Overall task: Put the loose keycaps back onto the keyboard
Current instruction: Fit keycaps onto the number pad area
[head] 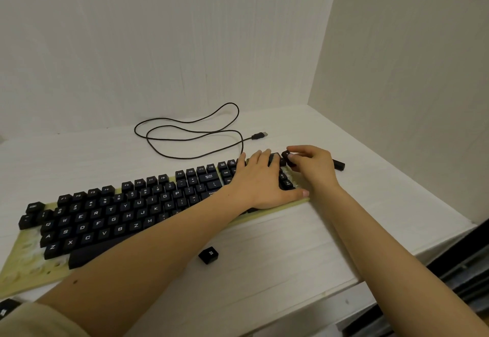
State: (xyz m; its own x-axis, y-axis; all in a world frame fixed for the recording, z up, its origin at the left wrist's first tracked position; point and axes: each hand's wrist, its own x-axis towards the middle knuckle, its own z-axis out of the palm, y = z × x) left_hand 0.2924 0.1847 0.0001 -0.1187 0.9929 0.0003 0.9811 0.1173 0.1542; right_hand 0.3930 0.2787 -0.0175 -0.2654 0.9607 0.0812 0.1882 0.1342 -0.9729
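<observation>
A keyboard with black keycaps on a yellow-green plate lies across the white table. My left hand rests flat on its right end, fingers spread over the number pad. My right hand pinches a tall black plus keycap at the keyboard's far right corner. A loose Windows keycap lies on the table in front of the keyboard. Another long black keycap lies beyond my right hand. Bare sockets show at the plate's left end.
The keyboard's black cable loops behind it and ends in a USB plug. White walls close the back and right. The table's front edge runs at the right, with dark objects below. A dark item sits at the lower left.
</observation>
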